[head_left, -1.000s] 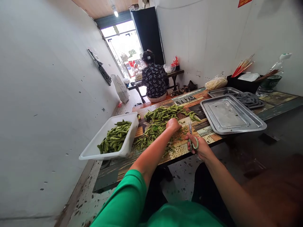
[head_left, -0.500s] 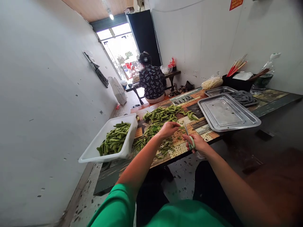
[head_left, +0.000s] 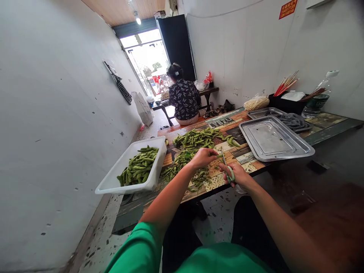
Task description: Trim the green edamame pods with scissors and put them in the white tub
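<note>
My left hand (head_left: 203, 157) pinches a green edamame pod (head_left: 219, 155) over the table. Close on its right, my right hand (head_left: 237, 175) is wrapped round the pale green handles of a pair of scissors (head_left: 231, 173), their blades pointing up beside the pod. Behind my hands lies a heap of edamame pods (head_left: 196, 138). Smaller trimmed bits and pods (head_left: 179, 163) are scattered under and left of my left wrist. A white plastic tub (head_left: 160, 153) at the table's left end holds many more pods.
On the patchwork-patterned table (head_left: 216, 182), a metal tray (head_left: 273, 156) lies at right, with a second tray and grey cloth (head_left: 292, 120) behind it. A black box with skewers (head_left: 287, 102) and a plastic bottle (head_left: 320, 96) stand near the wall. A person (head_left: 183, 96) sits beyond the table.
The view has tilted up slightly, so the scene sits a little differently. Both hands stay close together over the table, still holding the pod and the scissors.
</note>
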`<state>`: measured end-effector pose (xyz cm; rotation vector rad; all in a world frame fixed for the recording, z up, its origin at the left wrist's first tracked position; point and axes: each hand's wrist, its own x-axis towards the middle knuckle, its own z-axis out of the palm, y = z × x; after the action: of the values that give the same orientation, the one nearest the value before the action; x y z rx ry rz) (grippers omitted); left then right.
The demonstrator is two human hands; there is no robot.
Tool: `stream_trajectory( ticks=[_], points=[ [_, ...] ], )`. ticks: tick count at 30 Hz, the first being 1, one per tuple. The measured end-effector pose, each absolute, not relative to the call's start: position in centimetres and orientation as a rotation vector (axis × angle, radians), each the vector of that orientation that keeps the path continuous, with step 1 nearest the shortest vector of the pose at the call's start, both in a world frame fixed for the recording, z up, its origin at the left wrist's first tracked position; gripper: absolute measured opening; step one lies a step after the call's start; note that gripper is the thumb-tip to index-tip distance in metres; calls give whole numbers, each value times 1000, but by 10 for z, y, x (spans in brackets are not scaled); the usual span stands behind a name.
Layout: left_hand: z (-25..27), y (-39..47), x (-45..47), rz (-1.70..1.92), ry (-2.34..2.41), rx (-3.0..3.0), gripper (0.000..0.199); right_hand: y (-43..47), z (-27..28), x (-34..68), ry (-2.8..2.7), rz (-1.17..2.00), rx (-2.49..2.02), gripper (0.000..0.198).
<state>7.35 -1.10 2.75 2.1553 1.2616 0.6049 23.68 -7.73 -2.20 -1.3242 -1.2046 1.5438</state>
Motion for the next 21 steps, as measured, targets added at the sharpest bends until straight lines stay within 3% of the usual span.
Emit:
stream_trajectory(
  ticks=[10, 21],
  points=[
    [38, -18, 77, 599, 1307, 2271, 22, -84, -11, 240, -1066, 1731, -1145, 42],
    [31, -13, 77, 665, 1389, 2334, 19, -80, -15, 240, -1078, 1528, -1266, 41]
  ],
)
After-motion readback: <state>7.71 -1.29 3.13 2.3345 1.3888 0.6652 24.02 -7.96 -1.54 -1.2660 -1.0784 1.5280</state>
